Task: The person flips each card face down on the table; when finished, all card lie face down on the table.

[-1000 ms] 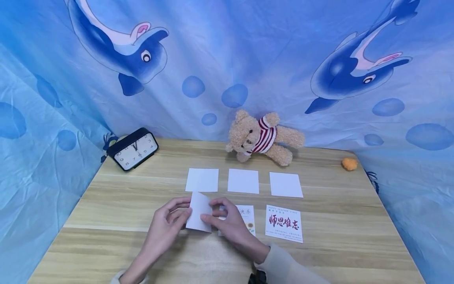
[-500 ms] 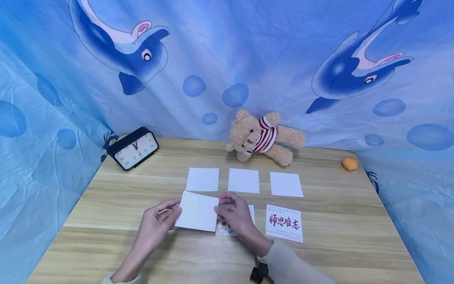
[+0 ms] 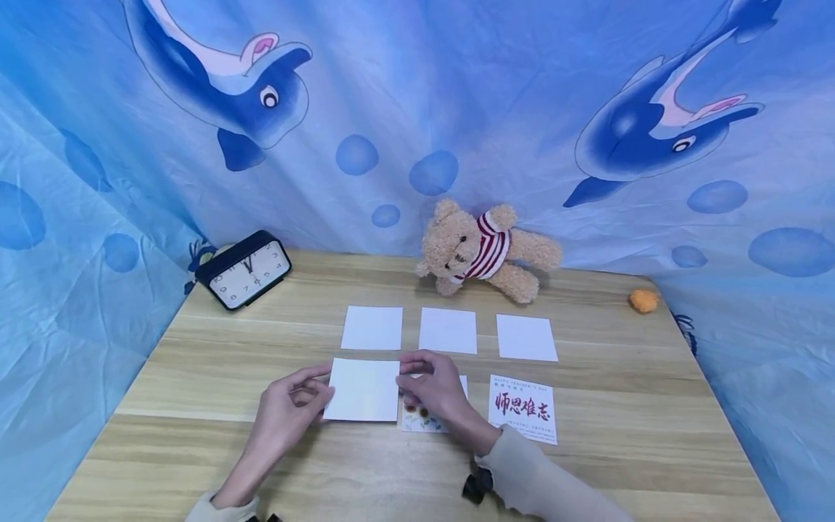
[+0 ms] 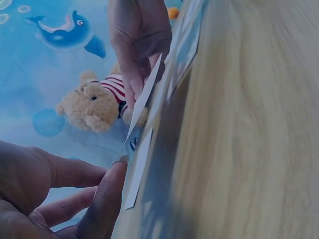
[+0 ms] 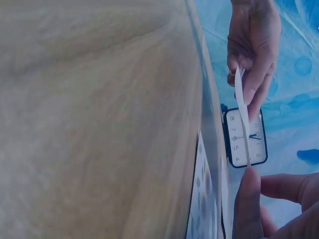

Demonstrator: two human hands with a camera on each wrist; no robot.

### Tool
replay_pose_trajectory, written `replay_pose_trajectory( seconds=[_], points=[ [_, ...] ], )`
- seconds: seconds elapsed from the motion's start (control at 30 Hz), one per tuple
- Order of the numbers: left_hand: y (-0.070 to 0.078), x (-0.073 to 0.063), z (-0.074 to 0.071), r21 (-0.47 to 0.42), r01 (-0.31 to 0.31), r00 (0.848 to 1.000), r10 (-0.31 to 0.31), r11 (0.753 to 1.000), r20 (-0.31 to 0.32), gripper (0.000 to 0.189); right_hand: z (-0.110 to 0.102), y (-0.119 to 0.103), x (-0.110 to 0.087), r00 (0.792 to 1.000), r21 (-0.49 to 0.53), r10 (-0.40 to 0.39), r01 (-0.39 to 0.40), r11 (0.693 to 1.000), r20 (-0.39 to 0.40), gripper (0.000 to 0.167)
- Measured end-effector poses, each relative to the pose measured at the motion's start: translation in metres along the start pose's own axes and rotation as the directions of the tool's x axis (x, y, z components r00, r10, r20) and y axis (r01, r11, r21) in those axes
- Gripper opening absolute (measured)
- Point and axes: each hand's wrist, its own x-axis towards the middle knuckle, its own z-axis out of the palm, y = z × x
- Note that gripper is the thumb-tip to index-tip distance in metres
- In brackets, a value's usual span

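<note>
Table (image 3: 365,475): wood-grained, in front of me.
Teddy bear (image 3: 492,250): lies sideways along the table's far edge.
Clock (image 3: 248,272): stands at the far left corner.
My left hand (image 3: 290,407): pinches the white card (image 3: 362,390) by its left edge.
My right hand (image 3: 442,391): pinches its right edge.
White card: held between both hands, off the table, plain face showing.
Sunflower card (image 3: 420,420): just right of it, partly hidden by my right hand.

Printed card (image 3: 522,409): big red "师恩难忘", "HAPPY TEACHER'S DAY" up top; its bottom lines are too tiny for me.
Clock (image 3: 246,275): numerals, 2, 3, 4, 7, 8, 9 among them.
</note>
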Motion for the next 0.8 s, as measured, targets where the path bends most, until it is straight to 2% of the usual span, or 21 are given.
replay_pose_trajectory(
  seconds=[0.17, 0.4, 0.67, 0.8],
  points=[
    [-0.002, 0.003, 0.001, 0.072, 0.002, 1.000, -0.003, 0.997, 0.003, 0.040, 0.000, 0.001, 0.002, 1.000, -0.069, -0.009, 0.010, 0.998, 0.009, 0.035],
    [-0.005, 0.005, 0.001, 0.125, 0.000, 1.000, -0.004, 0.992, 0.029, 0.043, 0.000, 0.002, 0.004, 0.999, -0.148, -0.023, 0.027, 0.989, 0.031, 0.036],
    [-0.008, 0.009, 0.001, 0.233, -0.050, 0.999, 0.045, 0.971, 0.027, 0.043, 0.001, 0.000, 0.003, 0.998, -0.242, -0.015, 0.030, 0.970, 0.062, 0.047],
    [-0.008, 0.011, 0.002, 0.248, -0.049, 0.998, 0.039, 0.968, 0.046, 0.045, 0.001, -0.002, 0.003, 0.997, -0.264, 0.003, 0.016, 0.964, 0.072, 0.047]
  ],
)
